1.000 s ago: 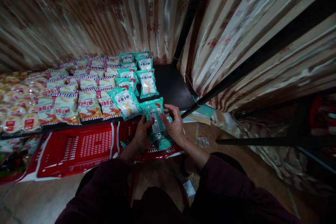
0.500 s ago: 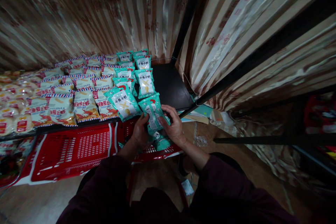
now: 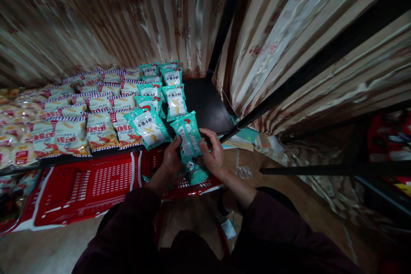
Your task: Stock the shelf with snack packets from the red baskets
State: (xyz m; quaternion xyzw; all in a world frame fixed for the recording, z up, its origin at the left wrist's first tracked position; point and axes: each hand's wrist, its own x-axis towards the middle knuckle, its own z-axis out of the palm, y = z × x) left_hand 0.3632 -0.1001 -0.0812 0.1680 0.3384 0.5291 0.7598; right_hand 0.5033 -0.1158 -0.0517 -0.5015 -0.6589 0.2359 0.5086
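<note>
Between my two hands is a teal snack bag (image 3: 189,135), its back side facing me. My left hand (image 3: 172,157) grips its left edge, thumb on top, and my right hand (image 3: 212,152) is closed on its right edge. Just beyond, two columns of matching teal bags stand on the black shelf (image 3: 205,105). The front bag of the left column (image 3: 148,127) leans at a tilt near my left hand. Below the held bag, another teal bag (image 3: 197,175) lies in the red basket (image 3: 150,162).
Left of the teal bags stand rows of red-and-white snack bags (image 3: 101,130), then round packaged snacks (image 3: 19,135). A second red basket (image 3: 86,184) sits under the shelf front. Black posts (image 3: 276,94) and a striped curtain (image 3: 128,21) enclose the right and back.
The held bag has turned slightly more upright between my hands. The view has shifted a little, so the shelf goods appear slightly further left.
</note>
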